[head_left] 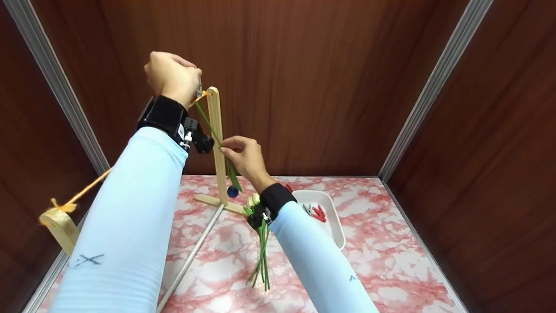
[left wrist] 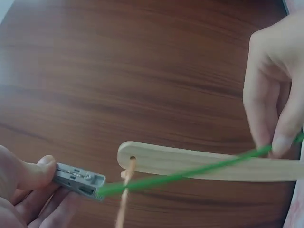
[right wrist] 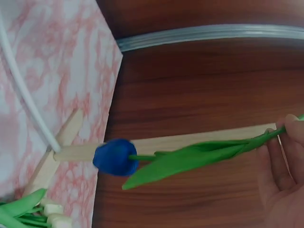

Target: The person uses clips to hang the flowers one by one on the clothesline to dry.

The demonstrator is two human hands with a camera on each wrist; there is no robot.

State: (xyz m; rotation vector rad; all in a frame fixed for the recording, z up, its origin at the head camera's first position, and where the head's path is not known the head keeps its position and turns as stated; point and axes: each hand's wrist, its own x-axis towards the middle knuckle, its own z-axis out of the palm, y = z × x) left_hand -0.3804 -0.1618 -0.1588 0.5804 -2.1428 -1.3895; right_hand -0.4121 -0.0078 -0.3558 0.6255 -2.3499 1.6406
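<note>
My left hand (head_left: 173,76) pinches a grey clothespin (left wrist: 80,179) up by the top of a wooden post (head_left: 217,143). The end of a green stem meets the clothespin's tip, beside the orange string (left wrist: 122,199) tied through the post's hole. Lower down, my right hand (head_left: 246,158) pinches that stem between thumb and fingers. It belongs to a blue artificial tulip (right wrist: 115,157), which hangs bloom downward with its green leaf (right wrist: 180,164) in front of the post. Whether the clothespin's tip has closed over the string cannot be made out.
Pale tulips (head_left: 263,243) with green stems lie on the pink marbled table (head_left: 382,269). A white tray (head_left: 339,226) holds red and grey clothespins (head_left: 319,213). A second wooden post (head_left: 61,228) stands at near left, joined by the string. A white rod (head_left: 191,256) runs along the base.
</note>
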